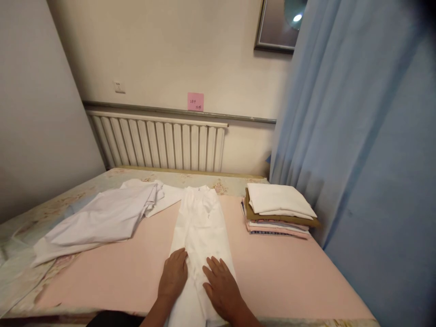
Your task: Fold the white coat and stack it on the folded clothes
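White trousers (200,222) lie lengthwise in front of me on a pink sheet (272,272), waistband at the far end and legs running toward me. My left hand (173,274) rests on the left edge of one leg, its fingers bent over the cloth and partly hidden from view. On the other leg my right hand (222,284) lies flat, fingers spread. Some creases show in the fabric between the two hands. The lower ends of the legs run out of the bottom of the picture.
Loose white garments (105,215) lie in a heap to the left. A stack of folded clothes (281,202) stands at the right, beside a blue curtain (374,136). Behind the bed are a radiator (156,141) and a wall with a pink note (195,101).
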A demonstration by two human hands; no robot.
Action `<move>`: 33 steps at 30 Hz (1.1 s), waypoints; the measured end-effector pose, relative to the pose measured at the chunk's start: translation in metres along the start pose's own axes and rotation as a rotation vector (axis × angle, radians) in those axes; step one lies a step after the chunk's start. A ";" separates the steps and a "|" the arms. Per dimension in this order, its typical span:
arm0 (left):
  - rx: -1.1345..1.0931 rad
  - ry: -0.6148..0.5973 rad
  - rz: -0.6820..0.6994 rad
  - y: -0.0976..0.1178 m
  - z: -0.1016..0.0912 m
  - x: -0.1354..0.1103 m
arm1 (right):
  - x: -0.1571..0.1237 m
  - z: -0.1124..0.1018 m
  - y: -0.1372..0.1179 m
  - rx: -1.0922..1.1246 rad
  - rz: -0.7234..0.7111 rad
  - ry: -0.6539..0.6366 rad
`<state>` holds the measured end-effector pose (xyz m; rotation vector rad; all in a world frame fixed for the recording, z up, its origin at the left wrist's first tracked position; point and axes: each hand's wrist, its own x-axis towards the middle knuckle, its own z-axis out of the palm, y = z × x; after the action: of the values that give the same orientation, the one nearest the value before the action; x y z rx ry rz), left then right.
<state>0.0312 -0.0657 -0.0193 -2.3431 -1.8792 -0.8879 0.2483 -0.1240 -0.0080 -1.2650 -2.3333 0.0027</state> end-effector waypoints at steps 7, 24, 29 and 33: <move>-0.038 -0.024 -0.022 0.000 0.001 0.000 | -0.001 0.004 0.001 -0.020 -0.003 0.024; -0.041 -0.040 -0.029 0.000 0.000 -0.001 | -0.001 0.008 0.001 -0.015 0.009 0.030; -0.022 -0.041 -0.019 -0.001 0.001 -0.002 | -0.002 0.008 0.001 -0.027 0.000 0.036; -0.012 -0.021 -0.010 -0.002 0.003 -0.002 | -0.002 0.008 0.001 -0.033 -0.001 0.046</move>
<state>0.0303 -0.0662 -0.0231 -2.3612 -1.9007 -0.8820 0.2467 -0.1232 -0.0156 -1.2664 -2.3039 -0.0649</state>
